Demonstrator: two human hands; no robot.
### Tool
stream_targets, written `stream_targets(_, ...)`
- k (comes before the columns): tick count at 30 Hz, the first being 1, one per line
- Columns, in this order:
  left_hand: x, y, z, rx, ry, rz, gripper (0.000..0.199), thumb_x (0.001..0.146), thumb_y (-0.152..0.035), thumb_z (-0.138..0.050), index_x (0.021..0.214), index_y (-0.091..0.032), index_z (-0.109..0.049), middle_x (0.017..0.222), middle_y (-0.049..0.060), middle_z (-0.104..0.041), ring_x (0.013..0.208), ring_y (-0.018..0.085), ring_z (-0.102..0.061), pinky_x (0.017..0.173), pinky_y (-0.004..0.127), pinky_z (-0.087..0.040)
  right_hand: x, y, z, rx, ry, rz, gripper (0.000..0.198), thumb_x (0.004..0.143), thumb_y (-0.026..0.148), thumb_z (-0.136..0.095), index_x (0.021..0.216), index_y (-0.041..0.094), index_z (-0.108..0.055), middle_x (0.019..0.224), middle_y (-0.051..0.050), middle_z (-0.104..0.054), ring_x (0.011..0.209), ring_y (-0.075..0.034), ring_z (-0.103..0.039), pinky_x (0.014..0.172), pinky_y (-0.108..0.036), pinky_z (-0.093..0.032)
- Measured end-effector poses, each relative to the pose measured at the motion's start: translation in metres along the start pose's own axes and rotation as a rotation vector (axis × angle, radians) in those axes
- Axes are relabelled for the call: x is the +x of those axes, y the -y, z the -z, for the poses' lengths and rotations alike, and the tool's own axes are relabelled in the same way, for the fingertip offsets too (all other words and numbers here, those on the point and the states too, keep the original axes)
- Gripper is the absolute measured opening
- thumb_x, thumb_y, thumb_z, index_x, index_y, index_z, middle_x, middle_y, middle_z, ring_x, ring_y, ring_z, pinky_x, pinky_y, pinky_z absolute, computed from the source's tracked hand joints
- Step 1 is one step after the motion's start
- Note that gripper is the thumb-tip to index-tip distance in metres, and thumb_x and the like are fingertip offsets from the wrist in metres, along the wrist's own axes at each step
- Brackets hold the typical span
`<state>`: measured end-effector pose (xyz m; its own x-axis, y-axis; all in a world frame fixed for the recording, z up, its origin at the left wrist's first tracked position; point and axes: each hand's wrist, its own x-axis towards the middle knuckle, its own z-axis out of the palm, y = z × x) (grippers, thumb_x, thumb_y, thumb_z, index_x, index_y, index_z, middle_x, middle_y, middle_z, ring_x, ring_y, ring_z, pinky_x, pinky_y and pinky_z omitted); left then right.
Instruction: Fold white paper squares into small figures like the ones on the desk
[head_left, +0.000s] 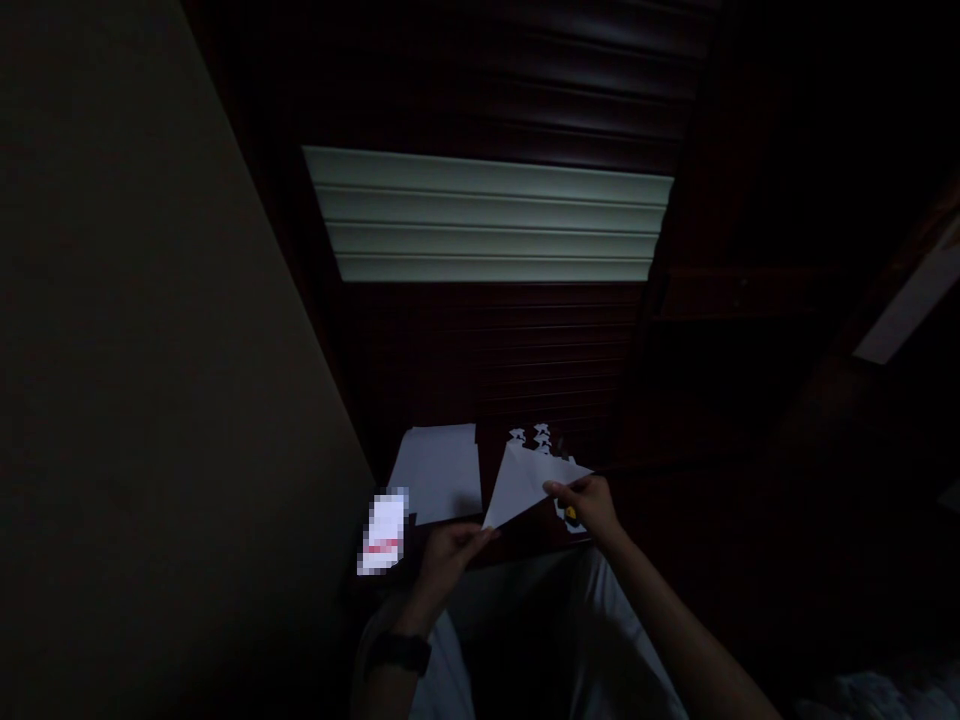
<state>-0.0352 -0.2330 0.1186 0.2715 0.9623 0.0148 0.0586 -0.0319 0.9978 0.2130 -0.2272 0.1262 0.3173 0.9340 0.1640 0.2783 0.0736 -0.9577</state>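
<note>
Between my two hands a folded triangular sheet of white paper (521,482) is held over a dark tabletop. My left hand (455,548) pinches its lower left corner between thumb and fingers. On the right side, my right hand (589,500) grips the paper near its long lower edge, thumb on top. Beyond the triangle lie small white paper cutouts (541,436) with jagged outlines. Partly hidden under my right hand is something white with a yellow and black part (571,515); I cannot make out what it is.
White paper sheets (441,470) lie stacked on the left of the table. Beside them glows a blurred-out bright screen (384,535). A wall (187,350) rises on the left, and a slatted panel (495,215) stands behind the table. The room is dim.
</note>
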Motion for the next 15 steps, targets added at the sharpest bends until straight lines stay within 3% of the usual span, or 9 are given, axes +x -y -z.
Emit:
stream_targets(5,0.002,0.007,0.01,0.103,0.1,-0.05,0.029,0.078,-0.039,-0.06,0.089,-0.016,-0.074,0.095,0.011,-0.073,0.094,0.027,-0.064,0.084,0.035,-0.047,0.01,0.008,0.009,-0.018,0.037,0.001,0.042,0.06,0.05,-0.072,0.046,0.011,-0.065,0.042,-0.006,-0.059,0.039,-0.013,-0.05,0.041,-0.022,-0.034)
stream_targets(11,0.004,0.021,0.026,-0.014,0.011,0.067,0.035,0.073,-0.043,-0.065,0.091,-0.014,-0.072,0.102,0.014,-0.07,0.101,0.03,-0.062,0.087,0.039,-0.048,0.017,0.018,0.024,0.001,0.062,0.02,0.04,0.065,0.05,-0.069,0.058,0.01,-0.069,0.058,-0.01,-0.067,0.054,-0.017,-0.06,0.05,-0.024,-0.042)
stream_targets(15,0.005,0.007,0.009,-0.196,-0.074,0.065,0.052,0.069,-0.038,-0.072,0.114,-0.016,-0.06,0.121,0.014,-0.061,0.114,0.027,-0.054,0.091,0.036,-0.046,0.016,0.023,0.019,0.004,0.169,0.031,0.039,0.061,0.049,-0.072,0.054,0.011,-0.067,0.053,-0.007,-0.065,0.049,-0.016,-0.058,0.045,-0.022,-0.039)
